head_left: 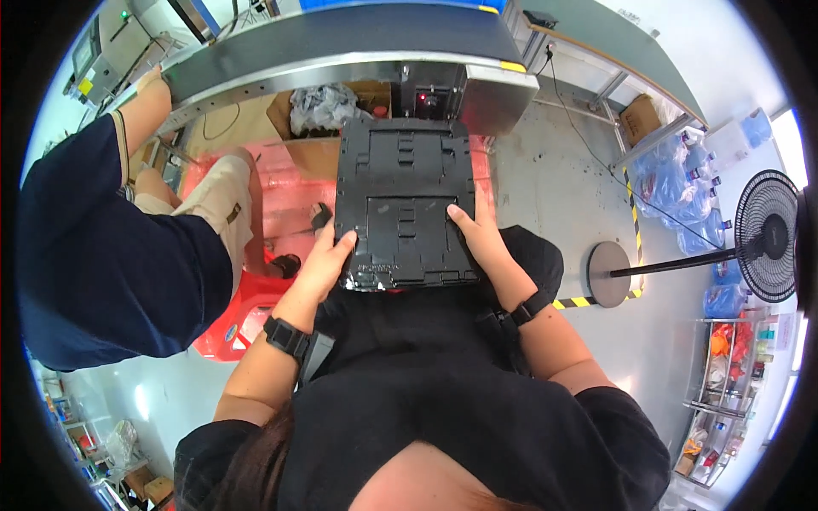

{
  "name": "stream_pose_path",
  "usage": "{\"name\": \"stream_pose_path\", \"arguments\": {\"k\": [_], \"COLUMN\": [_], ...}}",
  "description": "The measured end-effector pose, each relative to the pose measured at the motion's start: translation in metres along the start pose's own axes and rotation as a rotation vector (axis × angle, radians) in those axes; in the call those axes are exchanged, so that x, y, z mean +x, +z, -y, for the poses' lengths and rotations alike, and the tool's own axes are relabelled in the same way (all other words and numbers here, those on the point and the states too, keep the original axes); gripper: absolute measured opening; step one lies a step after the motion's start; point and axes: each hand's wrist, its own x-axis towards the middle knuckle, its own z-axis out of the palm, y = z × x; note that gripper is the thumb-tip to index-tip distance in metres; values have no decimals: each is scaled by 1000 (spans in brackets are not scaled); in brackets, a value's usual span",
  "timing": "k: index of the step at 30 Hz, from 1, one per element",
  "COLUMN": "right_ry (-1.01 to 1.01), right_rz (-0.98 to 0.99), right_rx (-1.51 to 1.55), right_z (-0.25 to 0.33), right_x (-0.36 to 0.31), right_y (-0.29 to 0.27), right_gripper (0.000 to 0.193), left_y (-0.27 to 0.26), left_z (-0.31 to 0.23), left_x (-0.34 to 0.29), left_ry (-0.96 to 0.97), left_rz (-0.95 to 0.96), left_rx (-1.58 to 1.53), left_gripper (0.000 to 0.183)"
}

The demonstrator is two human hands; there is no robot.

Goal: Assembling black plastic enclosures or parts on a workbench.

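Black moulded plastic tray (pixel 404 204), rectangular, ribbed with raised panels, held out flat in front of the seated person's lap. Left hand (pixel 325 262) grips its near left corner, thumb on top, fingers wrapped under the edge. Right hand (pixel 480 238) holds the near right side, fingers spread across the top face and pressing down. Both hands closed on the tray; both wrists carry black bands.

The tray's far edge reaches towards a grey conveyor belt with a metal side rail (pixel 341 51), which runs across the top of the view. Under the belt, just past the tray, a dark box with a small red light (pixel 426 98). Left of that, an open brown cardboard box holding crumpled grey plastic wrap (pixel 319 111).

A second person in a dark blue shirt and light shorts (pixel 102 247) sits to the left, arm stretched up to the conveyor's rail, beside a red plastic stool (pixel 243 319).

On the grey floor to the right, a black pedestal fan (pixel 771 234) with a round base, near yellow-black hazard tape (pixel 579 301).
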Motion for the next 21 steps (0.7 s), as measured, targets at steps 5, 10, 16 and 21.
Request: {"name": "stream_pose_path", "arguments": {"k": [5,10,16,21], "right_ry": [168,180,151,163], "right_rz": [98,-19,95,202], "right_rx": [481,232,386,451], "right_z": [-5,-9,-7,1], "right_x": [-1,-7,-10,-12], "right_y": [2,5,3,3], "right_gripper": [55,48,72,72], "left_y": [1,5,14,13], "left_z": [6,8,-8,-6], "left_x": [-3,1,-4,-3], "left_ry": [-12,148,56,64], "left_rz": [-9,-3,-29,-75], "left_rx": [149,166,-25,48], "left_gripper": [52,51,72,71]}}
